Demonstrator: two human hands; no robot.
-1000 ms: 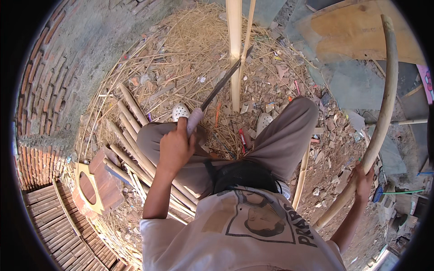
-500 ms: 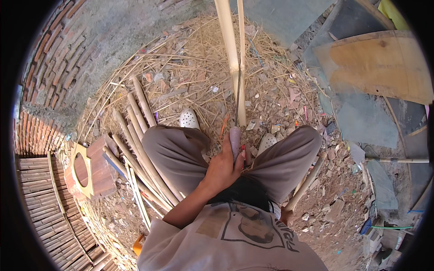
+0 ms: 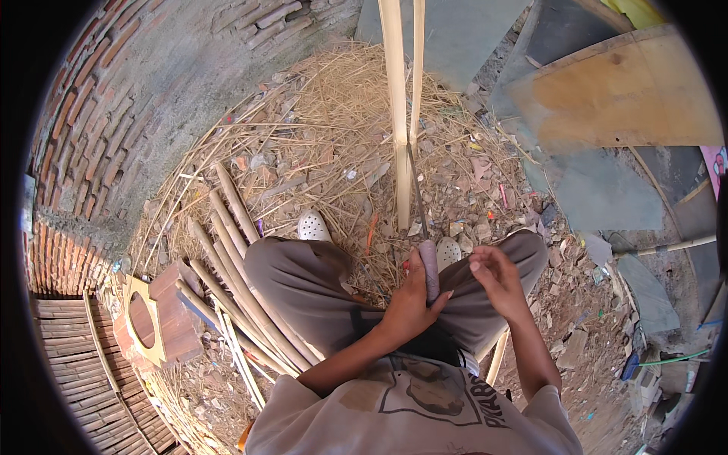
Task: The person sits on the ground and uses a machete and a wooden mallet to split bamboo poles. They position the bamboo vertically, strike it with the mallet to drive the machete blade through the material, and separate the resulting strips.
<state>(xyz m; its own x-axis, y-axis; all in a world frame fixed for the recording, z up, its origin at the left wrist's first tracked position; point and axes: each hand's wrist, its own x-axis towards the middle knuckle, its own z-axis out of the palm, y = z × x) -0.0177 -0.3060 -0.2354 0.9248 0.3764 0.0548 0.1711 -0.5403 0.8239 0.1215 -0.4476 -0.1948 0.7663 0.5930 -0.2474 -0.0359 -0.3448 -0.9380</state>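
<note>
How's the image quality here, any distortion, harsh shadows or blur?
Head view: strong fisheye, brick wall bowing near the dark rim; bright sunlight, with hard shadows under the knees; left hand on the knife handle and right hand look sharp, no obvious motion blur.

Grey-handled knife [image 3: 426, 250], blade wedged in the split of an upright pale bamboo pole [image 3: 396, 106]

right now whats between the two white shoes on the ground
In the head view, between the left shoe and right shoe: straw litter, an orange scrap, and the split bamboo pole's foot.
</note>
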